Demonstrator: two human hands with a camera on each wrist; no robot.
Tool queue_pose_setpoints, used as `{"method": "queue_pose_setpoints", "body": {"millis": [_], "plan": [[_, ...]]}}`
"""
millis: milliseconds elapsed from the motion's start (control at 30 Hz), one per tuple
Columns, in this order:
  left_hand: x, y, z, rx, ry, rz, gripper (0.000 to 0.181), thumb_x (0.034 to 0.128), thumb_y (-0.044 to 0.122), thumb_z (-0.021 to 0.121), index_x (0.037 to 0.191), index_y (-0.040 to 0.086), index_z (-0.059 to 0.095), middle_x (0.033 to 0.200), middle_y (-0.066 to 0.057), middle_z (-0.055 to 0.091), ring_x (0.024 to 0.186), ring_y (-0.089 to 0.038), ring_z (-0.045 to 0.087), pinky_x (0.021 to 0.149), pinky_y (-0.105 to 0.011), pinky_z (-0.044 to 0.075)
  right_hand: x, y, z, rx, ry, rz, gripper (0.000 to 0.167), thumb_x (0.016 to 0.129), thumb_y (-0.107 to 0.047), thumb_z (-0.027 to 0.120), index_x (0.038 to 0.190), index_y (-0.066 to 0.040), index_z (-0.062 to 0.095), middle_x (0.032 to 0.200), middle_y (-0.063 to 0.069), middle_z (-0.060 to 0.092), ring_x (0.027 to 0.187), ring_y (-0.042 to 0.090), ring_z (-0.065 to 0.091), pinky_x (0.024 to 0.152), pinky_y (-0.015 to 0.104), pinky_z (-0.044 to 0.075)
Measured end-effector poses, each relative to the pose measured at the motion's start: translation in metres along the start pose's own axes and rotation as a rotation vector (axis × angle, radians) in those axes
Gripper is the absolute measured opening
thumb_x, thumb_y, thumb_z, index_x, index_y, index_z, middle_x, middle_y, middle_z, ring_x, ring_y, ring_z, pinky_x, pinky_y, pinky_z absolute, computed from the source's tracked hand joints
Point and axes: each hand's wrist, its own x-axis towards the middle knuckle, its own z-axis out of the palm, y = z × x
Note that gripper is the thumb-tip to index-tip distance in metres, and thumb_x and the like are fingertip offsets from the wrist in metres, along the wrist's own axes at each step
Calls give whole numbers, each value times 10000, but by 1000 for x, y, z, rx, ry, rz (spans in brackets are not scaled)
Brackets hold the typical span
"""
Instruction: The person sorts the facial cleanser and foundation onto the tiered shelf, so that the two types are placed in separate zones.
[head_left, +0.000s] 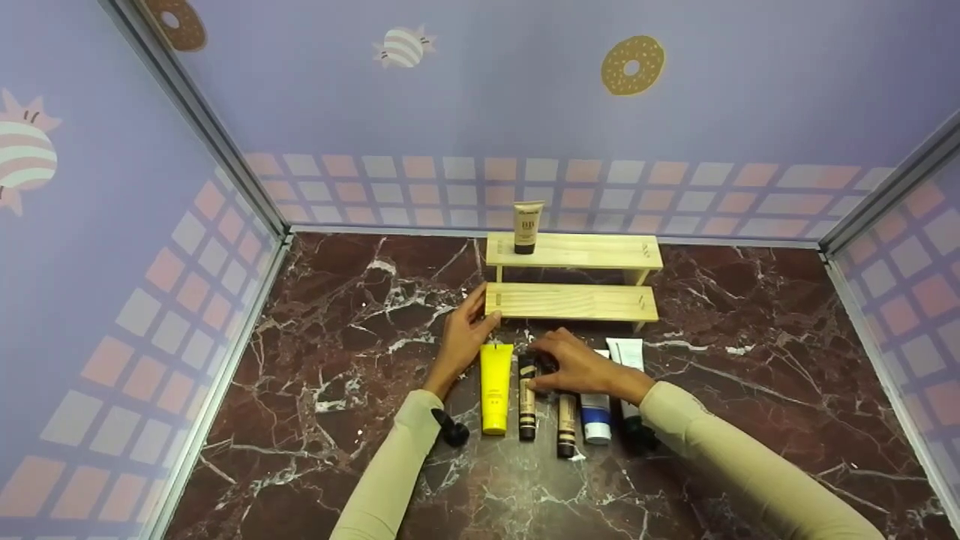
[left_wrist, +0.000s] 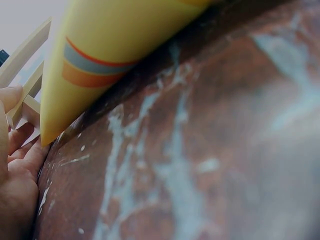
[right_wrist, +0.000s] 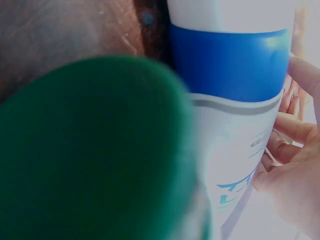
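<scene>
At the left end of the lower step of a small wooden shelf (head_left: 571, 301), my left hand (head_left: 463, 337) grips the corner between thumb and fingers. My right hand (head_left: 574, 366) reaches over a row of tubes, its thumb and fingers at the upper part of a black-and-beige tube (head_left: 527, 405). A yellow tube (head_left: 494, 390) lies just left of that one. To its right lie a second black-and-beige tube (head_left: 567, 424), a white tube with a blue band (right_wrist: 227, 62) and a white tube with a dark green cap (right_wrist: 95, 150). The right forearm partly hides these last tubes.
A beige BB cream tube (head_left: 528, 229) stands cap down on the shelf's upper step (head_left: 592, 251), near its left end. Patterned panels (head_left: 465, 112) enclose the dark red marbled surface (head_left: 360, 322) at the back and sides.
</scene>
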Motion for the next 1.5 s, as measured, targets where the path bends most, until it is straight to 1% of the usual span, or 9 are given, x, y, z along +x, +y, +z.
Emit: {"method": "queue_pose_setpoints", "body": {"millis": [133,333,567,767,900,1133,1300,1400,1500], "plan": [[0,0,0,7,7,-6,700,1089,156,730,1684,-17,405,1646,-231,498,1518,-354,522,1195,-458,508,2,-3,-1,-6,-3,9,697,937,-452,877,1413,26,700,1323,193,709,1120,305,575,975,514,545],[0,1,1,-1,11,-15,700,1091,155,727,1685,-18,400,1652,-220,498,1526,-343,515,1200,-439,504,6,-7,0,-35,14,2,621,937,-454,882,1316,19,747,1211,171,746,1055,308,587,926,504,537],[0,2,1,1,8,-10,697,1092,147,724,1683,-25,398,1660,-214,489,1541,-341,495,1210,-438,492,8,-11,-2,-51,-13,0,576,940,-430,883,1296,8,770,1212,182,748,1065,320,607,953,519,541],[1,1,1,3,3,-2,691,1093,140,721,1680,-32,401,1655,-228,490,1533,-354,503,1197,-436,506,10,-10,-6,-31,-9,-30,494,896,-384,936,1175,0,796,1038,107,770,903,228,630,836,450,561],[1,0,1,-10,4,15,688,1085,119,728,1668,-53,407,1642,-258,492,1520,-383,510,1166,-442,534,9,-10,-8,9,-6,-6,468,867,-354,964,1126,-11,781,944,47,723,838,162,584,772,386,550],[1,1,1,5,14,18,685,1080,123,735,1661,-55,421,1623,-253,519,1512,-373,523,1187,-452,514,7,-13,-17,56,40,24,548,848,-325,992,1183,16,723,1007,81,715,885,186,614,821,425,583],[1,1,1,-3,14,7,688,1078,122,738,1663,-51,421,1625,-252,516,1511,-371,525,1180,-450,522,5,-18,-26,139,71,43,566,858,-266,989,1234,-11,652,1075,96,725,947,206,677,877,448,604],[1,2,1,-25,13,0,691,1077,115,738,1664,-55,415,1630,-260,504,1511,-381,521,1170,-453,531,4,-18,-30,188,92,24,542,877,-212,974,1237,-32,611,1062,96,747,952,229,734,874,461,633],[1,2,1,-34,15,1,689,1075,110,740,1662,-54,419,1630,-255,507,1511,-380,523,1178,-466,523,2,-19,-32,188,119,4,545,902,-188,951,1273,-44,579,1091,105,739,956,240,738,864,461,637]]}}
